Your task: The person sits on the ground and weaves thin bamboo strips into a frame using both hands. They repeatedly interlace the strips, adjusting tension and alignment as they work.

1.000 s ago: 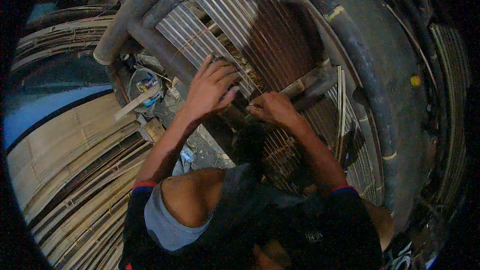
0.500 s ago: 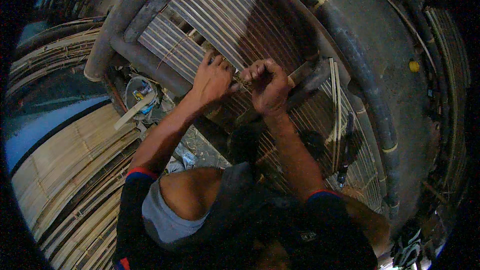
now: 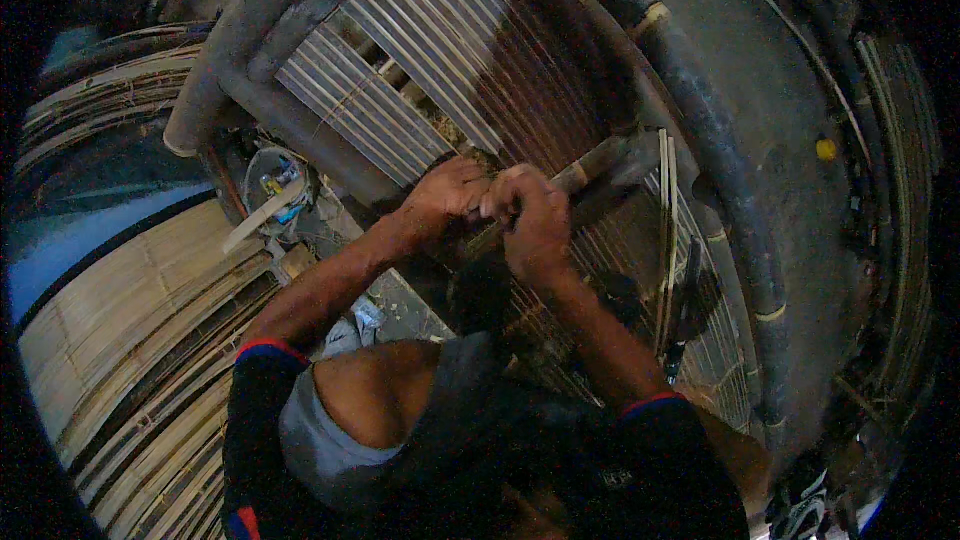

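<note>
So my left hand [image 3: 447, 198] and right hand [image 3: 530, 225] are right next to each other, fingers curled. Can't tell whether there's anything pinched in there; the knuckles hide it. They're at the near end of the narrow dark gap [image 3: 412, 90] in the panel of thin, straight, pale bamboo slats [image 3: 425, 15], which lies in front of me inside a frame of thick, round, dark brown bamboo poles [image 3: 310, 135].

Handling-wise, I'd guess each slat is light, stiff lengthwise, springy sideways, and liable to split or splinter at the edges. Pinch one flat near an end, don't pry mid-span. The poles look smooth and a bit slick, and the whole frame's probably heavy, so I'd take hold near a corner joint.

The two long, narrow, cream-coloured bamboo strips [image 3: 666, 240] by my right forearm look bendier, easy fingertip stuff.
</note>
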Motion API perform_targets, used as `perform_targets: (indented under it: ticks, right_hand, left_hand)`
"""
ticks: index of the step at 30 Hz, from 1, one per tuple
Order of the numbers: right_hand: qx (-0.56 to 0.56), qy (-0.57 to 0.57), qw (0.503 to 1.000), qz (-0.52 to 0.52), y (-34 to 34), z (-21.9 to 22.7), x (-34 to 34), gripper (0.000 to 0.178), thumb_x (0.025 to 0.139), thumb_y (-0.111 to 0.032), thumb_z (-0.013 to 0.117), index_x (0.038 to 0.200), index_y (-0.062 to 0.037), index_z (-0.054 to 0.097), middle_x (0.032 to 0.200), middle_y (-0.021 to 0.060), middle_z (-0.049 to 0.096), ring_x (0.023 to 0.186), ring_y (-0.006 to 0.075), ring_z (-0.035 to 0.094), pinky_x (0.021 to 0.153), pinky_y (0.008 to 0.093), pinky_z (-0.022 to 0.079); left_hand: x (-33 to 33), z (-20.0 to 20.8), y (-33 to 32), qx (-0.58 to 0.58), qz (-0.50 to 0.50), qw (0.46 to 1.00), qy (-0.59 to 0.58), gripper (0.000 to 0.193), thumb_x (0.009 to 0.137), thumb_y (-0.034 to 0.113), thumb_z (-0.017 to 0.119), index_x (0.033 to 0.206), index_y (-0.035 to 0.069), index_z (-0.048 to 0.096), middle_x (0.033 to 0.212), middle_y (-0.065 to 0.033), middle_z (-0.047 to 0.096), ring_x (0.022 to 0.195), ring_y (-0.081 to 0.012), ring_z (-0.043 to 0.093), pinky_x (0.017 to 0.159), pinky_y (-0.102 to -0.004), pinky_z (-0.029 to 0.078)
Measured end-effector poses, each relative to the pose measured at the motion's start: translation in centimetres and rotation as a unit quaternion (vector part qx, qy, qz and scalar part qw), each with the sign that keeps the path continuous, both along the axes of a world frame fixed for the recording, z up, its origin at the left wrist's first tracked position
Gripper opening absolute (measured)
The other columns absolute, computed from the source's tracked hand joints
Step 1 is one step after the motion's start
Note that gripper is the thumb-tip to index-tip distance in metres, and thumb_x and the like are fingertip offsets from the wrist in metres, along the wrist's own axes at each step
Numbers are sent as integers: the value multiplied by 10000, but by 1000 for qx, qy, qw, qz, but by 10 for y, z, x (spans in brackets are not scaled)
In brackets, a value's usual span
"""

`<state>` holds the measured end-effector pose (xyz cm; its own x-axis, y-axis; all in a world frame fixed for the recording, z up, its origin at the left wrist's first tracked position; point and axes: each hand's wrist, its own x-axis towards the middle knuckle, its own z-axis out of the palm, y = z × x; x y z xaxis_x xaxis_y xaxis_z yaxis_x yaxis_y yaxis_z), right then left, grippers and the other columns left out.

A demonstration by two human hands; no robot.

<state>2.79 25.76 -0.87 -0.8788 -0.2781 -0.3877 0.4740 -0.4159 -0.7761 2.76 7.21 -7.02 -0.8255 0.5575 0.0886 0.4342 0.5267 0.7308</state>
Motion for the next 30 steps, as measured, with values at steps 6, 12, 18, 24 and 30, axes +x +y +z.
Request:
perform_targets:
  ticks: [6,12,18,24,30]
  right_hand:
    - [402,206,892,21,20,-63,2,215,981,-125,511,1014,49,633,901,158,627,874,312,628,791,396,513]
    - [502,391,772,17,13,-76,24,190,896,-19,588,1065,50,641,1037,220,623,969,415,618,841,445,514]
    - [536,357,765,15,5,-78,24,146,872,11,598,1008,54,627,1013,218,613,951,414,613,821,460,516]
    - [518,326,790,15,-3,-80,33,145,938,-83,561,990,38,623,944,194,620,876,391,620,779,455,510]
    - [348,121,924,-106,38,-71,-19,200,981,-196,537,925,-30,633,808,54,603,754,191,603,667,337,471]
  left_hand:
    - [-27,54,-31,-194,-11,958,211,507,781,197,722,1258,80,599,1318,-138,549,1293,-333,496,1134,-481,368]
    - [-36,62,-48,-319,12,925,207,540,857,261,685,1357,107,552,1413,-112,485,1394,-287,382,1202,-491,246]
    - [-51,60,-43,-333,-13,914,233,453,874,332,653,1246,78,605,1309,-119,527,1298,-293,450,1201,-486,238]
    - [-55,68,-41,-361,-30,913,189,368,834,348,675,1101,97,641,1211,-127,551,1203,-317,492,1149,-481,311]
    - [-59,52,-37,-341,-29,918,203,307,807,357,694,991,121,629,1063,-60,577,1122,-265,515,1091,-481,347]
